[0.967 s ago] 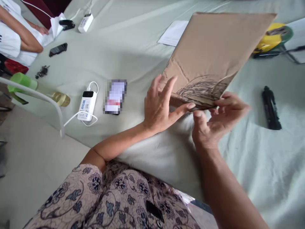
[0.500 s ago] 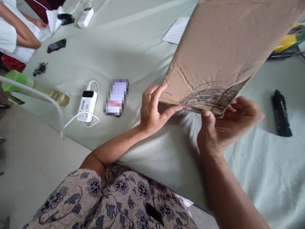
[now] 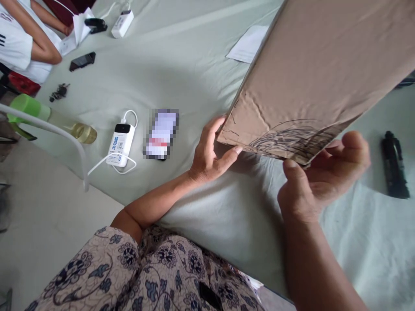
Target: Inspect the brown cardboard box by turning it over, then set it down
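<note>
A brown cardboard box (image 3: 311, 77) is tilted up off the table, with black scribbled lines near its lower edge. My left hand (image 3: 210, 157) grips its near left corner, the thumb along the lower edge and the fingers on the left side. At the near right corner, my right hand (image 3: 324, 177) has its thumb against the edge and its other fingers curled underneath, partly hidden. The far end of the box runs out of view at the top.
On the pale green cloth (image 3: 181, 73) lie a phone (image 3: 162, 134), a white power bank (image 3: 120, 144) with cable, a bottle (image 3: 55, 116), keys (image 3: 59, 92), a black marker-like object (image 3: 394, 164) and paper (image 3: 248, 44). Another person's arm (image 3: 42, 39) rests at the far left.
The box and my right hand have shifted a little to the right and nearer in view. My left thumb has slid left along the box's lower edge. Both hands still hold the box.
</note>
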`<state>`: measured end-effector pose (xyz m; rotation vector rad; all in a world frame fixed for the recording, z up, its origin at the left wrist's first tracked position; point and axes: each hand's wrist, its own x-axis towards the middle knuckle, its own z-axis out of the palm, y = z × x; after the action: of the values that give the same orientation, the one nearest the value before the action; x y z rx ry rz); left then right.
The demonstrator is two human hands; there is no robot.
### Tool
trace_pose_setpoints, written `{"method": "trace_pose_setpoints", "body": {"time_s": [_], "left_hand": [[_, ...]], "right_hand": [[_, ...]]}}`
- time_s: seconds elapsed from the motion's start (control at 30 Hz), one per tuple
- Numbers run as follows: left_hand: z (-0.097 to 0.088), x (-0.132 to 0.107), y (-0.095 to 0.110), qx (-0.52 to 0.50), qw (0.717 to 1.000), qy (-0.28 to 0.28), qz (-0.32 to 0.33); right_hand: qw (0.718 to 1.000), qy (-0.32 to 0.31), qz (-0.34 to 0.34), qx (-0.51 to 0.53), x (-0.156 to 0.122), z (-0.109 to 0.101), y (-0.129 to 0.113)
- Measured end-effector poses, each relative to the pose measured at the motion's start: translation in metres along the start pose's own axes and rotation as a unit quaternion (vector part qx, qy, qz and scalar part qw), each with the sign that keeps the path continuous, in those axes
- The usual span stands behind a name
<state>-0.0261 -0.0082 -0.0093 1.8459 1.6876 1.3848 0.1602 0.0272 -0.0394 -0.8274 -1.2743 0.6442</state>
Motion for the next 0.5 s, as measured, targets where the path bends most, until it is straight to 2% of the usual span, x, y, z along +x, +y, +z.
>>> {"method": "trace_pose_setpoints", "body": {"time_s": [0.23, 0.43, 0.5], "left_hand": [[0.010, 0.001, -0.009, -0.027, 0.999, -0.012, -0.018], [0.013, 0.001, -0.028, -0.030, 0.999, -0.008, -0.013], [0.012, 0.002, -0.030, -0.013, 1.000, -0.011, -0.020]], "right_hand": [[0.998, -0.006, 0.056, 0.026, 0.005, -0.001, -0.003], [0.998, 0.046, 0.035, 0.007, 0.009, 0.002, -0.001], [0.996, 0.051, 0.072, -0.006, 0.007, -0.001, 0.000]]}}
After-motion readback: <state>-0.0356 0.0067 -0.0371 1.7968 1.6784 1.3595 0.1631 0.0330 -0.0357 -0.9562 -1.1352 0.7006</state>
